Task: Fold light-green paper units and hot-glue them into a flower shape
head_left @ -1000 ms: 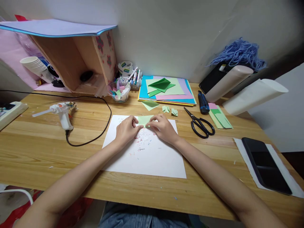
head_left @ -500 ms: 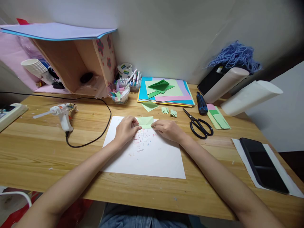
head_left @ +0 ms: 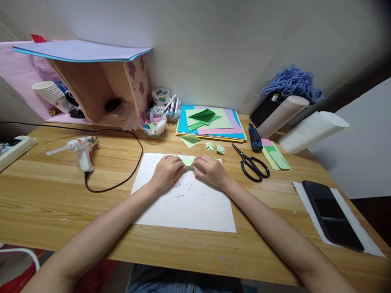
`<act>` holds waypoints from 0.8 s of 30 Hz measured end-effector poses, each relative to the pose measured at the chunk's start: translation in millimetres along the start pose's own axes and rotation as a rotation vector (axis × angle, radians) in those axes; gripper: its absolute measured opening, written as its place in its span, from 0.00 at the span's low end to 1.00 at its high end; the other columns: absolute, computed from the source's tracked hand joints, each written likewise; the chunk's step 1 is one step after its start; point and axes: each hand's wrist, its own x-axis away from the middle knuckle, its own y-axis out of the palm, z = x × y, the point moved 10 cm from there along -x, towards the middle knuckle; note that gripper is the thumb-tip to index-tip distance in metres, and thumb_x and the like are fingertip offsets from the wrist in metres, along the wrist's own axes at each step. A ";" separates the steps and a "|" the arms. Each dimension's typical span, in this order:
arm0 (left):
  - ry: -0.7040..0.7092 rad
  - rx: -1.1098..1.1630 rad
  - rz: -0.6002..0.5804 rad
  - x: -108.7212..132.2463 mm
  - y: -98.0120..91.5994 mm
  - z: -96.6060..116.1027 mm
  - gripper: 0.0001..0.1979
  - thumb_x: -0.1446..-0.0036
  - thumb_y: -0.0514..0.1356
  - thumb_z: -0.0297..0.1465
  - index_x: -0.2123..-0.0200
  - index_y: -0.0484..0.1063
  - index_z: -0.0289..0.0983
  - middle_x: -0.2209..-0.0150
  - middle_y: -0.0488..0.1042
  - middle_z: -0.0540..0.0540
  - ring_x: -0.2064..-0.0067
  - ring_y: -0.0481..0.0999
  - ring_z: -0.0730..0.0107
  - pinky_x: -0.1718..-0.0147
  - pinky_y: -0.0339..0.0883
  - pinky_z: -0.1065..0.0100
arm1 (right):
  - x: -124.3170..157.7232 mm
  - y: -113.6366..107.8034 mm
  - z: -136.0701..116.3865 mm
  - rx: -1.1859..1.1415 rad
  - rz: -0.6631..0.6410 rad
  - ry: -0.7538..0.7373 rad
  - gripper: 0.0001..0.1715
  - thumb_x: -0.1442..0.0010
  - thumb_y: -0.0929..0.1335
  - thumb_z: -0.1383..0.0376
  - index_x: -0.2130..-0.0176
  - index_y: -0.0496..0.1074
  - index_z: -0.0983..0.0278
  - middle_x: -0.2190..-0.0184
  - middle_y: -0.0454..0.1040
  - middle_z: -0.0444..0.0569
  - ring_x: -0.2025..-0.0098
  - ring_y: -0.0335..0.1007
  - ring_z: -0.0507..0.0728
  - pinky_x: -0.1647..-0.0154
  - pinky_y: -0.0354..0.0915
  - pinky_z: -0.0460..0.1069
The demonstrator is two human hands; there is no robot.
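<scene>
A light green piece of paper (head_left: 188,160) lies at the top of a white sheet (head_left: 183,207) marked with coloured scribbles. My left hand (head_left: 168,171) is closed on the green paper's left side, fingertips pressed at its near edge. My right hand (head_left: 209,169) grips the right side the same way, close to the left. Both hands cover most of the paper. Just beyond them lie two small folded green paper pieces, one piece (head_left: 210,145) beside the other piece (head_left: 220,150), and a light green paper triangle (head_left: 191,141).
Black scissors (head_left: 251,163), a utility knife (head_left: 255,138) and paper strips (head_left: 275,155) lie to the right, with a phone (head_left: 332,215) nearer. A glue gun (head_left: 82,152) and its cord lie left. Coloured paper (head_left: 214,132), a plastic bowl (head_left: 152,128) and an open box (head_left: 100,87) stand behind.
My hands have come closer together over the green paper, and less of it shows between them. The camera view has shifted slightly.
</scene>
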 end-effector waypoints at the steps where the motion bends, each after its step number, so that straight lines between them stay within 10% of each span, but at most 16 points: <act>1: -0.027 0.033 0.024 0.5 -3.1 -1.5 0.13 0.41 0.50 0.35 0.68 0.72 0.38 0.67 0.73 0.45 0.62 0.69 0.67 0.58 0.58 0.65 | 0.1 -3.5 5.3 -0.107 0.042 0.069 0.06 0.42 0.63 0.66 0.68 0.69 0.63 0.69 0.72 0.49 0.66 0.67 0.54 0.65 0.62 0.49; 10: -0.383 0.388 0.052 11.5 3.8 -29.0 0.14 0.42 0.51 0.38 0.69 0.70 0.36 0.69 0.74 0.48 0.68 0.70 0.69 0.69 0.61 0.70 | 14.6 18.5 53.5 -0.650 0.129 0.593 0.13 0.49 0.68 0.57 0.71 0.69 0.65 0.75 0.71 0.47 0.73 0.67 0.52 0.74 0.62 0.46; 15: -0.287 0.071 0.123 11.8 -10.5 -15.4 0.07 0.46 0.57 0.33 0.63 0.69 0.38 0.64 0.72 0.47 0.60 0.69 0.66 0.62 0.60 0.66 | 12.4 14.0 43.5 -0.427 0.093 0.555 0.10 0.47 0.65 0.60 0.73 0.68 0.64 0.78 0.70 0.44 0.75 0.65 0.51 0.74 0.61 0.46; 24: -0.174 -0.225 -0.091 14.2 7.8 1.5 0.12 0.40 0.48 0.29 0.61 0.70 0.41 0.63 0.69 0.46 0.62 0.66 0.66 0.72 0.55 0.68 | 9.8 9.3 34.7 -0.286 0.095 0.404 0.07 0.46 0.66 0.64 0.65 0.71 0.63 0.71 0.72 0.47 0.70 0.67 0.54 0.69 0.63 0.49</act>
